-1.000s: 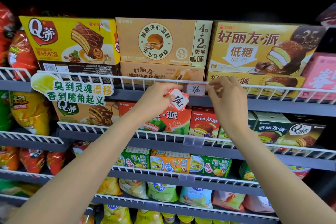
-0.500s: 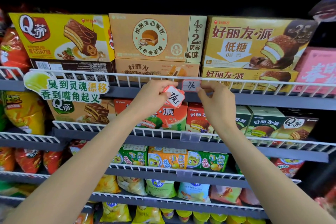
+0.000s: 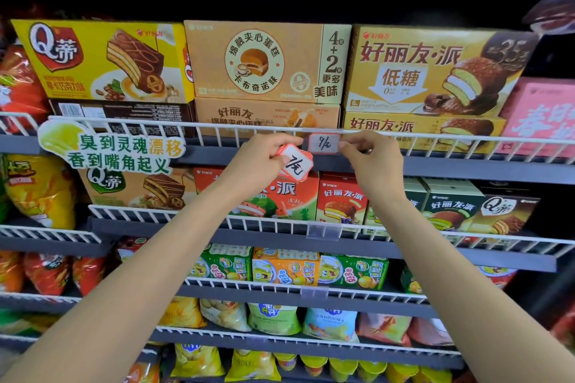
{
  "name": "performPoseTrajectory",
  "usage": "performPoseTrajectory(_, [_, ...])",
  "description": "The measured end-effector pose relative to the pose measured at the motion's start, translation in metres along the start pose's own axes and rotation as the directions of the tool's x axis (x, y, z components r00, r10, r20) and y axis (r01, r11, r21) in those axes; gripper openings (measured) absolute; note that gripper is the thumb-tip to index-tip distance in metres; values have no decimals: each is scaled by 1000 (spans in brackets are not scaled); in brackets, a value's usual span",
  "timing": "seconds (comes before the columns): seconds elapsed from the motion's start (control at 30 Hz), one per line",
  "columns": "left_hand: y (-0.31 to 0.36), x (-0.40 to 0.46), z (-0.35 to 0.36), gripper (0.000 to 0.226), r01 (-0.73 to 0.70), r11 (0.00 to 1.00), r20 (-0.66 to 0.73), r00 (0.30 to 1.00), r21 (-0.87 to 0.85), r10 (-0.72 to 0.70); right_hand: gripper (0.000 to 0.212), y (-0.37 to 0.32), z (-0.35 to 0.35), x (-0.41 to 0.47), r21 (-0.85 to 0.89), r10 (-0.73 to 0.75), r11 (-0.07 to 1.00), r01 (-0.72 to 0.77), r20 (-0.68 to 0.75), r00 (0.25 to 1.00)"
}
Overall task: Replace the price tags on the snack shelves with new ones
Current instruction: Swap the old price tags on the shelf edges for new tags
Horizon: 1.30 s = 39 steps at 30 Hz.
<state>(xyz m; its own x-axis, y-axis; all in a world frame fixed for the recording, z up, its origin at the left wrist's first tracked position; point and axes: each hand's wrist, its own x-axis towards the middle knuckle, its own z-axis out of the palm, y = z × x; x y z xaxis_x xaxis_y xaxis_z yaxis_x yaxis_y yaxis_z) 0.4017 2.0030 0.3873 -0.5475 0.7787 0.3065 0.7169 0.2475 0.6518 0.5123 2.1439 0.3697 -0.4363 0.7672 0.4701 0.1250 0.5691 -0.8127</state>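
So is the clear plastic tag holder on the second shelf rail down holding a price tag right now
No, the clear plastic tag holder on the second white wire shelf rail shows no card, only the grey shelf edge behind it.

A red-bordered price tag (image 3: pixel 295 164) with handwritten figures is held in the curled fingers of the left hand (image 3: pixel 259 162), just below the wire rail (image 3: pixel 435 137) at the front edge of the top shelf. A small white price tag (image 3: pixel 324 143) sits on that rail, pinched at its right end by the right hand (image 3: pixel 371 162). A green promotional sign (image 3: pixel 115 149) hangs near the rail's left end. An empty clear tag holder (image 3: pixel 323 231) is clipped to the front edge of the shelf below.
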Motion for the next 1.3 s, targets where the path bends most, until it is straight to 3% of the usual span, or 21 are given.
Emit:
performPoseTrajectory(0.13, [2, 2, 0, 38, 6, 1000, -7, 1000, -15, -6, 7, 0, 3, -1, 26, 23, 999, -22, -49, 999])
performPoseTrajectory(0.3, [6, 2, 2, 42, 25, 999, 17, 1000, -48, -24, 19, -6, 7, -7, -389, -134, 919, 64, -154, 979])
performPoseTrajectory(0.4, [5, 2, 1, 43, 26, 998, 23, 999, -63, -25, 23, -7, 8, -5, -521, -184, 849, 88, -136, 973])
performPoseTrajectory(0.83, [4, 4, 3, 46, 17, 999, 40, 999, -35, -15, 28, -5, 3, 0, -610, -253, 773, 175, -43, 967])
performPoseTrajectory(1.07, [1, 8, 5, 45, -9, 1000, 28, 1000, -9, 9, 8, -4, 11, -6, -638, -564, 668, 382, -100, 820])
performPoseTrajectory(1.3, [3, 7, 2, 45, -14, 1000, 29, 999, -3, 14, 8, -1, 15, -4, -651, -636, 598, 468, -28, 772])
